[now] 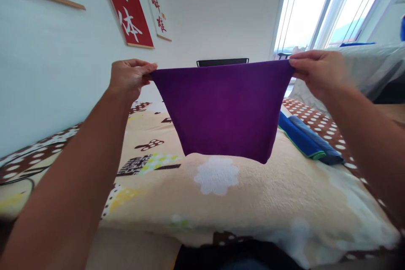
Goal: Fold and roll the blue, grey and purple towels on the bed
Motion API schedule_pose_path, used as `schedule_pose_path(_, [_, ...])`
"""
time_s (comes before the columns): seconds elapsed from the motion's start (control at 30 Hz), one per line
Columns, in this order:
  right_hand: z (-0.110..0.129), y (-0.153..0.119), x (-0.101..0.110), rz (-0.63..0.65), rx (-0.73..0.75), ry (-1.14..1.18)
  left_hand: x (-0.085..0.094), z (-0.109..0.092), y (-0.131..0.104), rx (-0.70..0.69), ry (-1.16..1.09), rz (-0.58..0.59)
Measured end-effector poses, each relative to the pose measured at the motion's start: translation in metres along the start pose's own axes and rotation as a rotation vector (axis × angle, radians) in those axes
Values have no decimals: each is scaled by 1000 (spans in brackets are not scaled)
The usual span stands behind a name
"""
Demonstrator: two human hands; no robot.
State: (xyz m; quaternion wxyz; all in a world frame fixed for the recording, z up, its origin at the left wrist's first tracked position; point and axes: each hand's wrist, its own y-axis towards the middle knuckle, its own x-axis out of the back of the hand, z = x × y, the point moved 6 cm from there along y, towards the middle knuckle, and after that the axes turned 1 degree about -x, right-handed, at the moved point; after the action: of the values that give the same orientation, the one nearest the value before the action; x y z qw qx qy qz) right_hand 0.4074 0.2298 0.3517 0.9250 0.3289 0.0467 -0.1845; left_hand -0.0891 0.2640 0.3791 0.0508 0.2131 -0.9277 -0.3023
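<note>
Evidently, upper corners are pinched between closed fingers of left hand (129, 76) and right hand (321, 72). Purple cloth (224, 109) is held stretched above the blanket (268, 192), lower edge hanging free; blue cloth (300, 138) is laid near the blanket's right edge. Top edge, slightly higher rightward, is probably best levelled, both pulls matched.

The purple cloth (221, 112) hides the lower part of the black-framed object (223, 62) behind it and one end of the blue towel (300, 136) to its right. Left of and above the cloth, the red banner (136, 29) is cut off; below it, a dark shape (234, 257) is too blurred to tell.
</note>
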Motion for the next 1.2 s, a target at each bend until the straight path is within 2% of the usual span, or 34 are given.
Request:
schedule_pose_path(0.13, [0, 3, 1, 39, 17, -86, 1, -1, -5, 13, -146, 128])
schedule_pose_path(0.23, [-2, 7, 2, 42, 43, -118, 3, 0, -8, 37, -127, 214])
schedule_pose_path(0.37, [-9, 12, 9, 39, 77, -176, 9, 1, -13, 41, 28, 293])
schedule_pose_path(0.5, [-16, 17, 15, 96, 128, -414, 14, -8, -17, -107, 387, 314])
schedule_pose_path(0.63, [-4, 15, 12, 153, 244, -776, 13, -18, -20, -154, 609, 335])
schedule_pose_path(0.7, [5, 11, 13, 136, 282, -848, 14, -26, -22, -170, 653, 317])
schedule_pose_path(0.83, [17, 2, 19, 83, 295, -707, 16, -38, -27, -163, 585, 280])
schedule_pose_path(1.03, [22, -5, 19, -4, 137, -448, 13, -36, -31, 49, 219, 323])
schedule_pose_path(1.2, [50, -2, 19, -59, 165, -321, 13, -64, -36, 31, 113, 222])
